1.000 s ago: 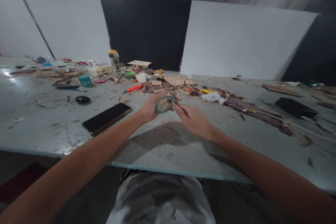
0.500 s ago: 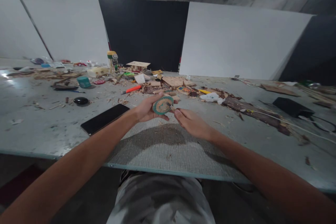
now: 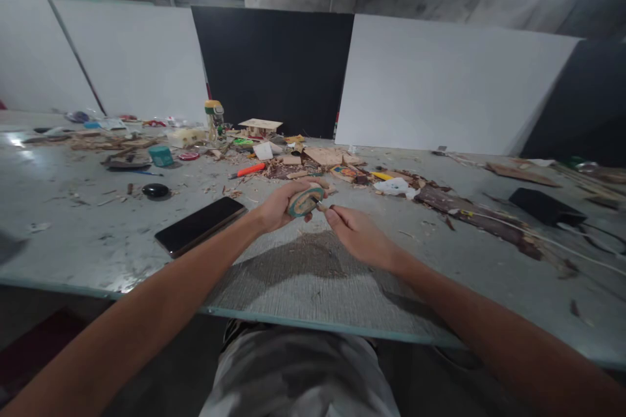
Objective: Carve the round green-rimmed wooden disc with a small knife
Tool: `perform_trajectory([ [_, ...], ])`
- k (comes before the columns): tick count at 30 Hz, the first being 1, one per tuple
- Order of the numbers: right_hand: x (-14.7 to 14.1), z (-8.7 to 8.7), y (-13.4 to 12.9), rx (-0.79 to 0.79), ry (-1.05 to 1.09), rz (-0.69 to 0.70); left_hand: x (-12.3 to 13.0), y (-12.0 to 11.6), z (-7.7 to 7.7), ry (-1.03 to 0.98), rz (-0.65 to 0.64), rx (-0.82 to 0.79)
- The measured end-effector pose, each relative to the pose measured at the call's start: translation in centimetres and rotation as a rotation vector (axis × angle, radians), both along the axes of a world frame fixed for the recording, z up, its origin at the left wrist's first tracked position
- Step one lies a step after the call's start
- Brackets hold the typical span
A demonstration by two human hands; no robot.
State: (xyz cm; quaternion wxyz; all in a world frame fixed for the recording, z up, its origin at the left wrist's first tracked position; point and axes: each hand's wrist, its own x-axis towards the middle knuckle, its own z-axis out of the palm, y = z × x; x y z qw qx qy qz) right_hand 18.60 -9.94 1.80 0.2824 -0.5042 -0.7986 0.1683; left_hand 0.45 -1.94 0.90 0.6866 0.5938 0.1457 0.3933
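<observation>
Over the table [image 3: 102,234], left hand [image 3: 278,207] fingers grip a marked disc [image 3: 298,204]; right hand [image 3: 360,232] pinches a tool [image 3: 321,206] there; more seems left.

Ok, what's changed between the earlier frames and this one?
The green-rimmed disc in the left hand turned to face the camera more squarely, then tipped back to a slant. Nothing was let go: the right hand keeps its slim tool at the disc. The phone stayed put.
</observation>
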Motion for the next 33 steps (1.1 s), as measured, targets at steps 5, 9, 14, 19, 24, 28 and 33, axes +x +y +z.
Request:
perform_trajectory([
  [5,-0.05,0.03,0.04,0.003,-0.028,0.001,0.21,-0.3,0.19,0.027,0.018,0.003],
  [9,0.02,-0.18,0.14,0.005,-0.022,0.006,0.16,-0.17,0.04,0.025,0.035,0.0],
  [14,0.11,-0.44,0.37,-0.002,-0.038,-0.001,0.26,-0.15,-0.05,0.022,0.029,0.047],
  [19,0.17,-0.34,0.53,-0.026,-0.012,0.033,0.37,-0.3,0.0,0.068,0.052,0.132],
  [24,0.23,0.11,0.36,-0.108,0.029,0.041,0.13,0.04,-0.14,0.07,0.055,0.151],
  [28,0.31,0.31,0.34,-0.173,0.043,0.076,-0.04,0.41,-0.37,0.071,0.047,0.194],
  [33,0.26,-0.03,0.31,-0.07,-0.016,0.053,-0.02,0.16,0.08,0.093,0.03,0.231],
])
